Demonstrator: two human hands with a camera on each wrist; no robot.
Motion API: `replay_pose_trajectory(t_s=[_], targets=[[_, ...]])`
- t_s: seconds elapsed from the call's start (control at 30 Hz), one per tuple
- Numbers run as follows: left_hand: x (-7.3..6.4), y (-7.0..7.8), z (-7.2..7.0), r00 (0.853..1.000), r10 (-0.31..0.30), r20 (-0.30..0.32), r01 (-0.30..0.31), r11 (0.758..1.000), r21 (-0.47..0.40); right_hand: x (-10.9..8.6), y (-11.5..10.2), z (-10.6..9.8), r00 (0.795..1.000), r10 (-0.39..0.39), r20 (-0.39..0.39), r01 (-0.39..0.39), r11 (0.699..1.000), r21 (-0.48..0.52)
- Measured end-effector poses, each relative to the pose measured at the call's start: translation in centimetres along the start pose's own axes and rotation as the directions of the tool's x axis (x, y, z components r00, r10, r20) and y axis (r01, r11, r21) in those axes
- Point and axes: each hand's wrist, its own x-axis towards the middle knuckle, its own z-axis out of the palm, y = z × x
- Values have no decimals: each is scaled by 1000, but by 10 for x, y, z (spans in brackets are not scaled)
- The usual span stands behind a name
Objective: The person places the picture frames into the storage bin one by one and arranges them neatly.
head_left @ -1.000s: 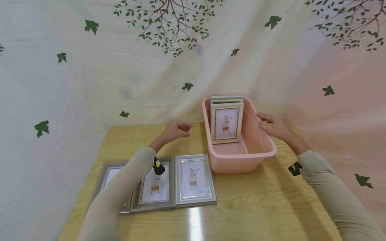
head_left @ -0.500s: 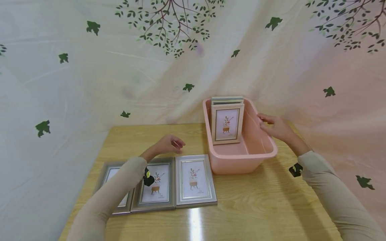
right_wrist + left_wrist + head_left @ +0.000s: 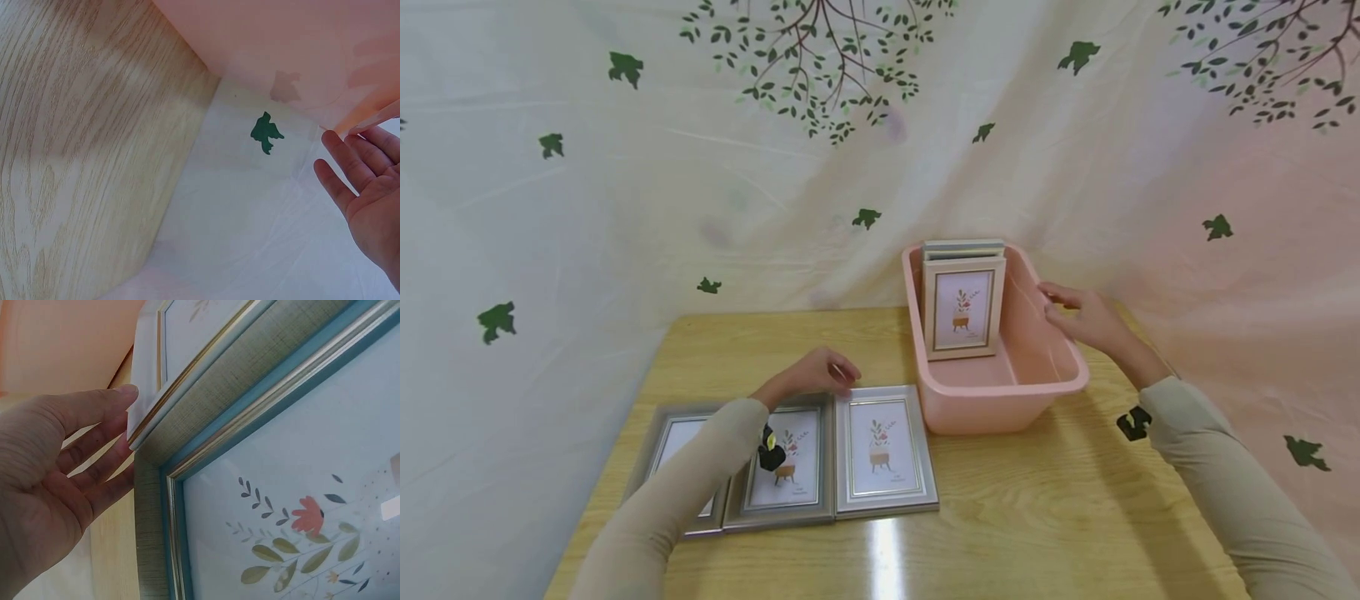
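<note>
My left hand [image 3: 817, 372] reaches to the far left corner of a silvery-white picture frame [image 3: 886, 446] lying flat on the table. In the left wrist view its thumb touches that corner and the other fingers [image 3: 106, 434] extend along the far edge, some tips hidden behind the frames. Left of it lie a grey-framed picture [image 3: 786, 458] with a blue inner border and another grey frame [image 3: 655, 433], partly covered by my forearm. My right hand [image 3: 1092, 317] rests relaxed fingers on the right rim of a pink plastic tub [image 3: 981, 410]; the right wrist view shows fingertips right at that rim.
Inside the tub, a cream picture frame [image 3: 931, 312] stands upright at the left, with more frames [image 3: 962, 246] behind it. The wooden table [image 3: 1037, 517] meets a hanging cloth [image 3: 760, 225] printed with leaves at the back.
My left hand has moved from beside the tub left and toward the body, down to the far edge of the silvery-white picture frame. My right hand stays at the tub's rim.
</note>
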Motion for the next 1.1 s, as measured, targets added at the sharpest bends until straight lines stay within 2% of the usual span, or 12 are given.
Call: replay_pose_trajectory(t_s=[0.3, 0.63, 1.1], targets=[[2, 0, 3, 999, -39, 26, 39, 999, 15, 1, 1, 0, 1000, -11, 5, 11, 1000, 16], [3, -1, 6, 997, -74, -3, 74, 996, 53, 0, 2, 1, 1000, -1, 2, 1, 1000, 30], [-5, -1, 10, 999, -26, -20, 28, 997, 71, -1, 3, 2, 1000, 10, -16, -9, 1000, 18]])
